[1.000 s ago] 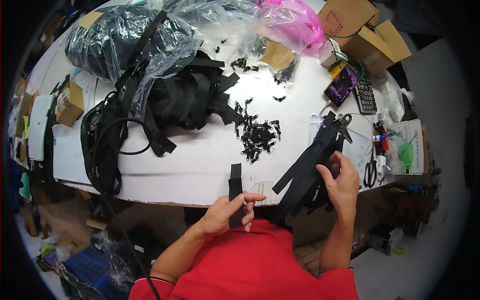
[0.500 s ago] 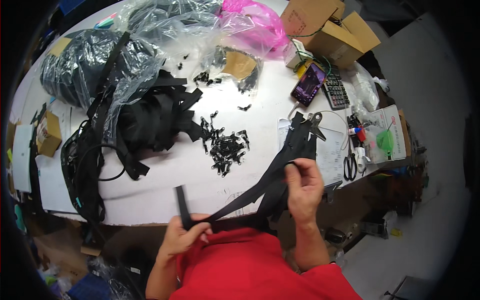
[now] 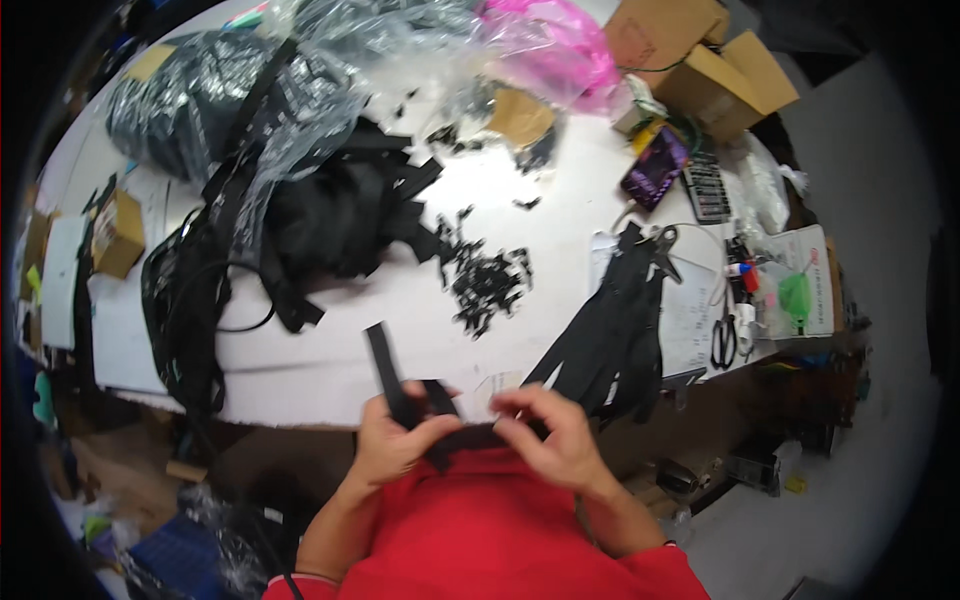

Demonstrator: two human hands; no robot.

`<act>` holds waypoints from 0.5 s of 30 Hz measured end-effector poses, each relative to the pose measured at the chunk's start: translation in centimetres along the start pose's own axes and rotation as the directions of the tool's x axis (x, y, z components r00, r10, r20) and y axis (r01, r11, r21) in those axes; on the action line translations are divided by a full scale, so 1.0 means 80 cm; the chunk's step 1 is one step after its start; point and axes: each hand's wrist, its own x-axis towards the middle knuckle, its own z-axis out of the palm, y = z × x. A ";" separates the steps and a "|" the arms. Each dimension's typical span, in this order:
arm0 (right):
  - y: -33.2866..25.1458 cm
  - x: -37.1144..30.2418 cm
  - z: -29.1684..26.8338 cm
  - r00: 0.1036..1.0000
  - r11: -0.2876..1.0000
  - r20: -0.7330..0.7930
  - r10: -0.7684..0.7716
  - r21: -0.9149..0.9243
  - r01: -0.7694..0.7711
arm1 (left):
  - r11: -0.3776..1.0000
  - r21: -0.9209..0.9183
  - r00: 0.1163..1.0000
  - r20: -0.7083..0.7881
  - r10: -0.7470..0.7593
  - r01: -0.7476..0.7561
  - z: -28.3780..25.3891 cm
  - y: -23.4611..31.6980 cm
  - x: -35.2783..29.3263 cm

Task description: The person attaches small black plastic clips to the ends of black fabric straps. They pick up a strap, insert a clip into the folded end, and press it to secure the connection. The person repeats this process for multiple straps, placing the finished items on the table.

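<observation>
My left hand (image 3: 397, 440) is closed round a black zipper strip (image 3: 385, 367) near the table's front edge. One end of the strip stands up above the fist, and another fold shows beside my fingers. A dark length runs from that hand toward my right hand (image 3: 550, 440), whose thumb and fingers pinch at it, slightly blurred. To the right, a fan of black zipper strips (image 3: 610, 330) hangs over the table edge, its top by a metal clip (image 3: 665, 255). Ahead of my hands lies a heap of small black zipper sliders (image 3: 485, 285).
A pile of black strips (image 3: 340, 215) and a plastic-wrapped bundle (image 3: 180, 105) fill the left. At the back are a pink bag (image 3: 560, 50) and cardboard boxes (image 3: 720, 85). A phone (image 3: 656, 168), calculator (image 3: 707, 190) and scissors (image 3: 723, 342) lie on the right.
My right hand has moved left and down from the fanned strips toward my left hand. The strip stretched between my hands is now bunched up close to them. The whole view has shifted slightly.
</observation>
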 end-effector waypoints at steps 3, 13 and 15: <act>-0.010 0.021 0.007 0.997 0.987 -0.026 -0.071 0.146 0.074 | 0.999 0.019 0.995 0.095 -0.032 0.030 0.007 -0.018 -0.010; -0.010 0.026 0.012 0.999 0.996 -0.020 -0.044 0.077 0.045 | 0.983 0.184 0.998 0.057 0.018 -0.029 0.006 -0.006 -0.006; -0.020 0.023 0.015 1.000 0.999 0.008 -0.019 0.046 0.019 | 0.941 0.200 0.961 0.086 0.262 -0.275 0.005 -0.030 -0.001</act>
